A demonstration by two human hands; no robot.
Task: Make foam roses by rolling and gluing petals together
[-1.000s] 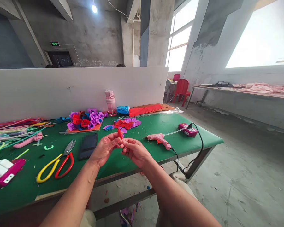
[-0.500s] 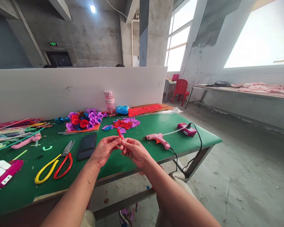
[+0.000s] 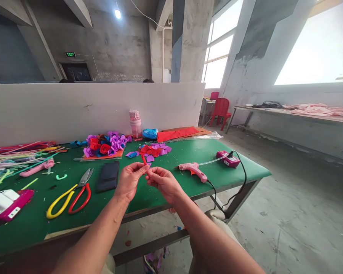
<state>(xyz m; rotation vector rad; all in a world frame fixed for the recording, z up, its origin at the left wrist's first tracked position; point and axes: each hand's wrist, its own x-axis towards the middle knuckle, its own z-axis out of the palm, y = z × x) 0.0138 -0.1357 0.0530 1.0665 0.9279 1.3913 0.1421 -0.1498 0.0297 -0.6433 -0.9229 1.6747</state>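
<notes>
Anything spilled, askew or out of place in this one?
Yes: purple and blue scraps lie scattered low down beneath the green table. They look like dropped offcuts, since similarly coloured pieces sit piled on top. I see no obvious liquid spill or damage on the tabletop.

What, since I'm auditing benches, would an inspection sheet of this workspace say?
Surface: green tabletop, curved light-green scrap lying on it.
Job's things: red piece, held up off the table.
Clutter: cut pieces beyond the hands; scissors and dark flat object left; pink glue gun right.
Hands: left hand pinches the red piece; right hand pinched near its lower end, contact unclear.
Cables: glue gun's black cord drops past the table edge; another cable is plugged into a power strip.
Surroundings: white partition behind, red chair beyond.
</notes>
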